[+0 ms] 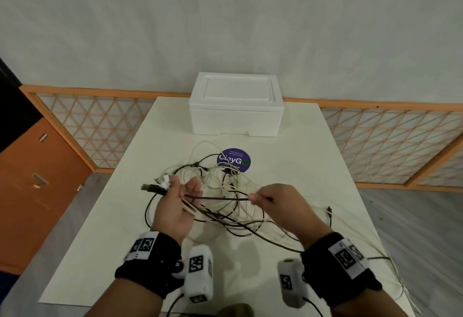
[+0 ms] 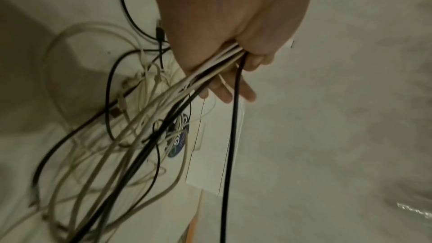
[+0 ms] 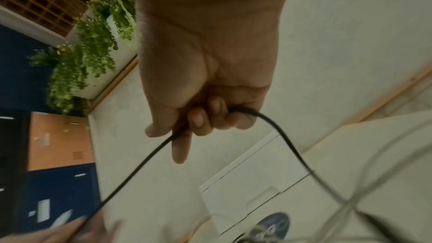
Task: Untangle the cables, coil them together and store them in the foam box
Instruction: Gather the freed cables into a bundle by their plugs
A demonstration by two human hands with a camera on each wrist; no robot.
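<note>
Left hand (image 1: pixel 175 206) curled round a bunch of white and black cables (image 1: pixel 225 191), plug ends poking out past the thumb toward the table's (image 1: pixel 105 254) left edge. Right hand (image 1: pixel 275 204) pinching one black cable (image 1: pixel 220 199), pulled straight between both hands. Rest of the tangle lying mid-table, partly over a round purple sticker (image 1: pixel 234 160). Some loose ends trailing off near the right edge. Foam box (image 1: pixel 235 106) at the far edge, lid on, well apart from the hands. Bare table along the left side and near edge

Seen only from the left wrist: white strands pressed flat under the fingers (image 2: pixel 233 90). Only from the right wrist: green plants (image 3: pixel 93 43) and blue and orange lockers (image 3: pixel 58 145)
</note>
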